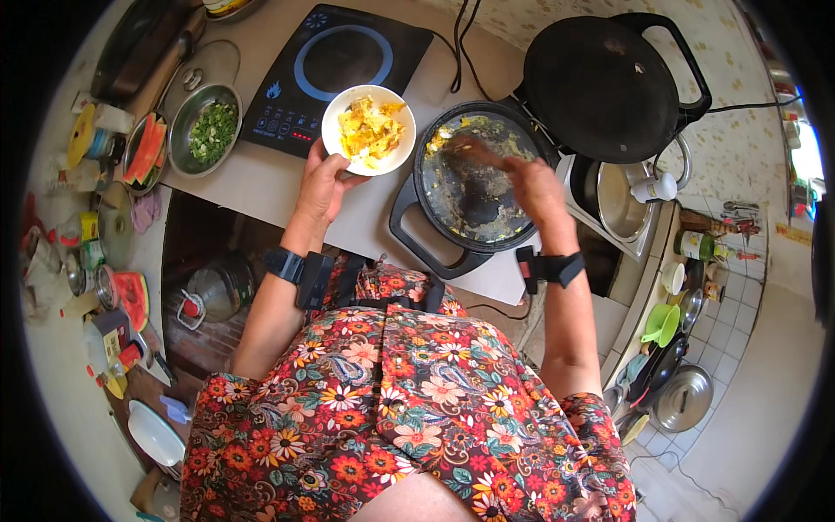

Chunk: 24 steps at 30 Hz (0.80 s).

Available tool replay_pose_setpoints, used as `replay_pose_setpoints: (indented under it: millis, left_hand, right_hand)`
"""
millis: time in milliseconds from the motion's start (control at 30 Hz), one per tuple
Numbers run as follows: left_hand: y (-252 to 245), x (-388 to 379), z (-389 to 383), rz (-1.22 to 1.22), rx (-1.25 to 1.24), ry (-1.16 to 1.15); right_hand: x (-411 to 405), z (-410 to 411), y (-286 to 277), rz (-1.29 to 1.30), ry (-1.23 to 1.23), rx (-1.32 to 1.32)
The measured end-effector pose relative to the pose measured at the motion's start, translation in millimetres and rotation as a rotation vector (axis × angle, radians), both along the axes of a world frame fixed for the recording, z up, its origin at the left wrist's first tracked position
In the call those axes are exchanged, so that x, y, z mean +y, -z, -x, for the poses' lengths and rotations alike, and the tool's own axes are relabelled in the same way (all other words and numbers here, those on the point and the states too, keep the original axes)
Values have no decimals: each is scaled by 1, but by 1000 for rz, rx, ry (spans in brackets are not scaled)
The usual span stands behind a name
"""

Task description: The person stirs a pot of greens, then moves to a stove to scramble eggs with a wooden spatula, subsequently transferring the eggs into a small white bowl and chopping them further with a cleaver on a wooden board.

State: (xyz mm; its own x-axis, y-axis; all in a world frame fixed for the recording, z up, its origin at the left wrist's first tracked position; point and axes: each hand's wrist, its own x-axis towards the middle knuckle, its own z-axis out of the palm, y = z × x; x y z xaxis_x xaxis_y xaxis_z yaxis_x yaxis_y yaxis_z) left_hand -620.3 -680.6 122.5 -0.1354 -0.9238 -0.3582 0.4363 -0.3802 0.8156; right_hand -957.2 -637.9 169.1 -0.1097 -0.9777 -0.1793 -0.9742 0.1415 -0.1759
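Observation:
My left hand (324,183) holds a white bowl (331,145) by its near rim, above the table edge. Scrambled egg (370,132) lies in the bowl. In my right hand (536,189) is a brown spatula (471,151), blurred, its head low over the black pan of an electric griddle (486,196). Bits of egg (439,140) and a cooked residue cling to the pan's surface. The griddle's round lid (600,85) is tilted back on its hinge behind the pan.
An induction cooktop (342,59) lies behind the bowl. To the left stand a metal bowl of chopped green onions (214,132) and a bowl with watermelon slices (147,150). A metal pot (624,196) is right of the griddle. A large plastic bottle (218,287) is below the table at left.

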Motion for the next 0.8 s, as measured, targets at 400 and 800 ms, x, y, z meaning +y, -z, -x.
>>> replay_pose_setpoints:
  millis: [400, 800]
  left_hand:
    - [-4, 23, -13, -32, -17, 0]
    - [-9, 36, -42, -88, 56, 38]
  right_hand:
    - [-40, 14, 8, 95, -258, 125]
    - [167, -85, 60, 4, 327, -753]
